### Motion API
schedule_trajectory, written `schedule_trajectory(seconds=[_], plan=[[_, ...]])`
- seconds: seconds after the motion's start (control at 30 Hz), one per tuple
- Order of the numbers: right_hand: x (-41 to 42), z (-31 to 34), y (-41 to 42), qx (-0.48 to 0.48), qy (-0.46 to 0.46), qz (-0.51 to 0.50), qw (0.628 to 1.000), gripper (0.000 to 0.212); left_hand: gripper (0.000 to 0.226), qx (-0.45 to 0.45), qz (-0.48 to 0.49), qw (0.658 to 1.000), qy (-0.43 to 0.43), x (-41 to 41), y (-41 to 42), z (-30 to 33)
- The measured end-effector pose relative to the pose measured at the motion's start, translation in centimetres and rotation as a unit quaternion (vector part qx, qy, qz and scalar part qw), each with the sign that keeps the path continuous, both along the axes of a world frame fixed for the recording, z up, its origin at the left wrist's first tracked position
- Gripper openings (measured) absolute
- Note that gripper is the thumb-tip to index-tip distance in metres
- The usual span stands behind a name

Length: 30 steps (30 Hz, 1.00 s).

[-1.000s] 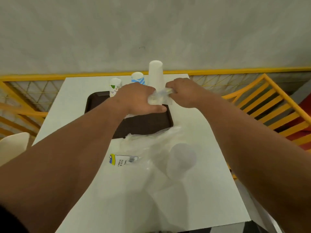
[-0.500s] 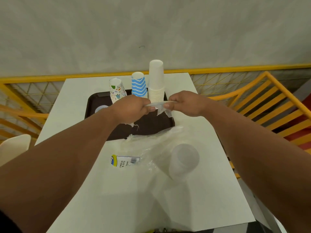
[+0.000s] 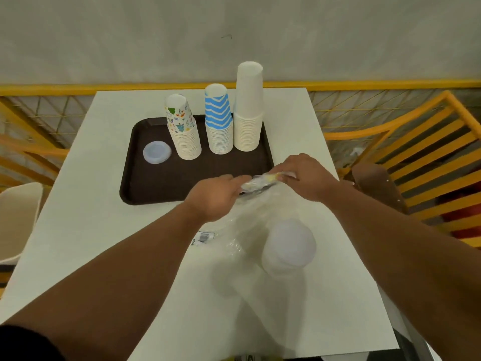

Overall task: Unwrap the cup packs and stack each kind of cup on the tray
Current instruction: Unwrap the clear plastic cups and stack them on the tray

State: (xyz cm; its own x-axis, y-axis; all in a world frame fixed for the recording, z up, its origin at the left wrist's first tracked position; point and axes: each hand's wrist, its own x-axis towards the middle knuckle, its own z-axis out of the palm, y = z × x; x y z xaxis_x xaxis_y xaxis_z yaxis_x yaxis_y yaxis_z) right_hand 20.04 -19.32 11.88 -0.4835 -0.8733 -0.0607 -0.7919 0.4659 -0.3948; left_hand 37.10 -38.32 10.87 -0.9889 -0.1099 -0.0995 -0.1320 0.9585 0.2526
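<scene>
head view: two hands (image 3: 263, 185) pinch one wrapper (image 3: 261, 181); three cup stacks (image 3: 218, 126) on one tray (image 3: 156, 183).

hands (image 3: 260, 187) gripping wrapper (image 3: 261, 181), tray (image 3: 166, 183)

Both hands (image 3: 216, 196) (image 3: 307, 175) drew back off the tray (image 3: 145, 183), stretching the wrapper (image 3: 260, 181).

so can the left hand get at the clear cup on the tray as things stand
Probably not yet. The left hand and right hand both grip the twisted wrapper. The clear cup sits apart on the tray, nothing between; free once it lets go.
</scene>
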Motion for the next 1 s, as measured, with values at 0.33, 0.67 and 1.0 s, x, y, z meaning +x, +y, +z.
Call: schedule_trajectory(seconds=[0.33, 0.67, 1.0], plan=[[1.2, -7.5, 2.7, -0.004, 0.089, 0.075, 0.993, 0.025, 0.051, -0.146, -0.074, 0.986, -0.023, 2.1, 1.4, -7.6], [1.3, -8.7, 1.0, 0.024, 0.006, -0.039, 0.999, 0.029, 0.046, -0.181, -0.026, 0.981, 0.064, 2.7, 2.0, -9.4], [0.9, -8.8, -1.5, 0.008, -0.057, -0.290, 0.955, 0.020, 0.050, -0.129, -0.046, 0.990, 0.010, 3.1, 1.1, -9.6]])
